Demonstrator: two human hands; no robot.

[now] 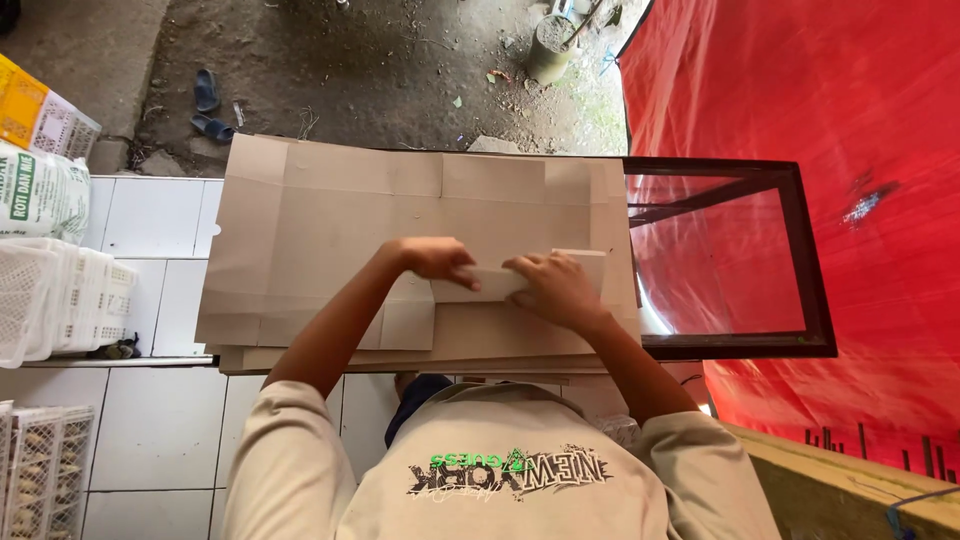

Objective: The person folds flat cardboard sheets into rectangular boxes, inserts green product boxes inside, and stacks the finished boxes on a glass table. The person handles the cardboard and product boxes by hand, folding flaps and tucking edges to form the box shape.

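Note:
A large flat brown cardboard sheet (pixel 320 215) with crease lines lies on a stack of similar sheets in front of me. A small pale flap (pixel 500 280) near the sheet's lower middle is folded up. My left hand (pixel 437 258) grips the flap's left end with fingers curled over it. My right hand (pixel 555 288) presses and holds the flap's right part. Both forearms reach out from my beige shirt at the bottom of the view.
The sheets rest on a dark-framed glass table (pixel 800 260). A red tarp (pixel 850 120) hangs at the right. White plastic crates (pixel 60 295), a sack (pixel 35 195) and a yellow box (pixel 30 110) sit at the left by white tiles (pixel 150 215). Blue sandals (pixel 208 105) and a bucket (pixel 548 45) lie on dirt ground beyond.

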